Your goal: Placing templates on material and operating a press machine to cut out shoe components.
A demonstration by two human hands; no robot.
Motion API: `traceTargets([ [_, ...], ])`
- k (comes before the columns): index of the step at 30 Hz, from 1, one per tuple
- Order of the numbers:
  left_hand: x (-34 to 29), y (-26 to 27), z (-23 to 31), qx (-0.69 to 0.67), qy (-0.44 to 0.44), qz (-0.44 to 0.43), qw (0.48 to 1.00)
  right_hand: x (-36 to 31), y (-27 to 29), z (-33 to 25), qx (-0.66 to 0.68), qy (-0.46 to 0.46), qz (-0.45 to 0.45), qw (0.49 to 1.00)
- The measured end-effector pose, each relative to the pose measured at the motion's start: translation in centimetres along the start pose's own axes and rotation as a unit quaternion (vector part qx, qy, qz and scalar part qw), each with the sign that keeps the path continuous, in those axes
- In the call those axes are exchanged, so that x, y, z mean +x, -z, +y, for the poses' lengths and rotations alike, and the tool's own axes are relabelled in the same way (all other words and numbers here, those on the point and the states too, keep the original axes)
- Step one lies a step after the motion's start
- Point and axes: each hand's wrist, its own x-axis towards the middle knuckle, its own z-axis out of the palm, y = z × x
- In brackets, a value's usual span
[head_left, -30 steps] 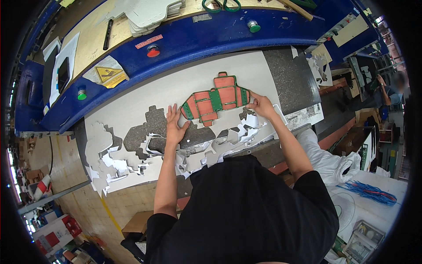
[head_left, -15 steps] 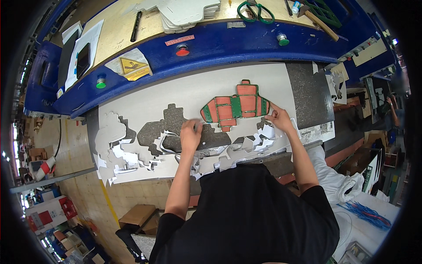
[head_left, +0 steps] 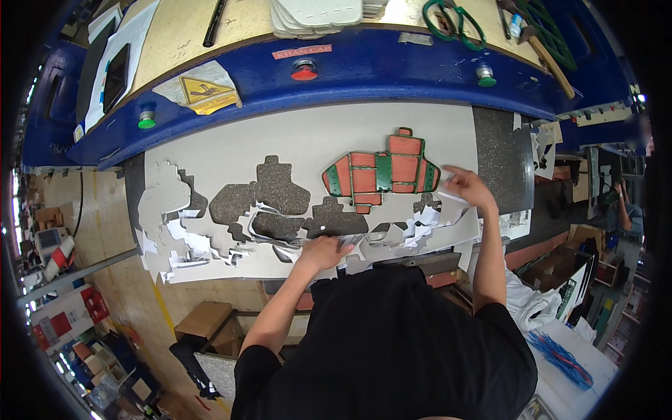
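Note:
A cutting die [head_left: 406, 168] with red pads and green edging lies on a light grey sheet [head_left: 210, 133]. Just right of the die is my right hand [head_left: 469, 189], its index finger stretched toward it and nothing held; a small gap separates them. My left hand [head_left: 323, 253] rests low at the sheet's ragged near edge, over torn strips of scrap [head_left: 280, 248]. Its thumb sticks out to the right, while the other fingers are partly hidden. Shaped holes in the sheet show the dark speckled bed [head_left: 280, 189] beneath.
A blue machine beam [head_left: 385, 70] with a red button [head_left: 304, 70] and green buttons runs behind the sheet. On its wooden top lie stacked grey cut pieces [head_left: 315, 14], green-handled scissors [head_left: 455, 24] and a hammer [head_left: 549, 63]. White cloth [head_left: 525, 294] hangs at the right.
My left hand has come down and right, from beside the holes to the sheet's near edge. My right hand has drawn away from the die's right end. The die looks unmoved on the sheet.

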Motion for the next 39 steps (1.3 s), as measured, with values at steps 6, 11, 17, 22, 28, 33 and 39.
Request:
traceTargets([
  [6, 0.3, -1.1, -0.7, 0.087, 0.024, 0.087, 0.992, 2.2, 4.2, -3.7, 0.059, 0.052, 0.143, 0.987],
  [11, -0.9, 1.0, 1.6, 0.127, 0.019, 0.084, 0.988, 1.2, 6.5, -8.4, 0.136, 0.101, 0.241, 0.956],
  [17, -2.0, 1.5, 2.1, 0.129, 0.001, 0.142, 0.981, -1.3, 5.2, -10.1, 0.078, 0.118, 0.188, 0.972],
  [22, -1.1, -1.3, 2.8, 0.144, 0.018, 0.381, 0.913, -2.3, 4.7, -9.6, 0.13, 0.127, 0.287, 0.94],
  [28, 1.2, -1.6, 1.6, 0.119, -0.081, 0.55, 0.823, -1.5, 6.5, -11.9, 0.188, 0.143, 0.363, 0.901],
  [33, 2.1, -0.4, 1.2, 0.102, -0.094, 0.576, 0.806, -1.5, 6.6, -13.7, 0.202, 0.148, 0.383, 0.889],
  [39, 3.0, 0.8, 1.2, 0.105, -0.084, 0.582, 0.802, -0.7, 8.5, -13.3, 0.184, 0.163, 0.423, 0.872],
])
